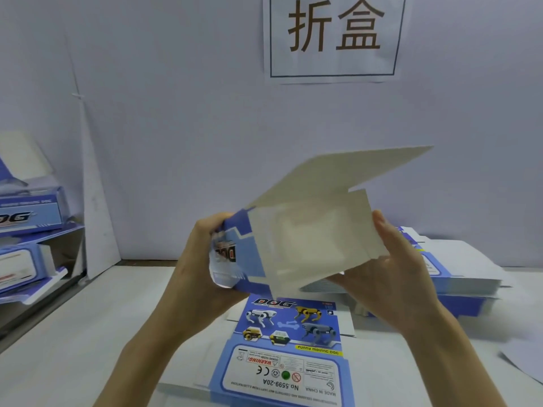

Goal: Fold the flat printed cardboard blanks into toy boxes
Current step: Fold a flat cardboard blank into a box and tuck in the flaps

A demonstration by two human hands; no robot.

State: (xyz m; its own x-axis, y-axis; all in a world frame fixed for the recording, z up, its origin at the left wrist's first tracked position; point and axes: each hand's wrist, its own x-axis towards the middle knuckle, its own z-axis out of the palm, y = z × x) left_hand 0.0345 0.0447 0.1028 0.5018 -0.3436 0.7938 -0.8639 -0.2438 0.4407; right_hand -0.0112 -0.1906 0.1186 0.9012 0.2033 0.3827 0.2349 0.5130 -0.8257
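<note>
Cardboard blank [308, 230], half folded, hangs in mid-air between both hands above the counter [73, 333] on my head feed. Its white inner side and a clear window panel face me, and one long white flap sticks up toward the back right. I see the left grip [202, 259] wrapped round the blue printed end, fingers curled over its edge. The right grip [393, 277] holds the opposite white edge, thumb lying up along it and fingers underneath. Directly below lies a flat blank [288, 342], printed side up, showing robot dogs and the word DOG. A stack of flat blanks [470, 277] sits behind the right grip, folded boxes [29, 212] pile up at far left, and a paper sign [335, 36] hangs on the wall.
</note>
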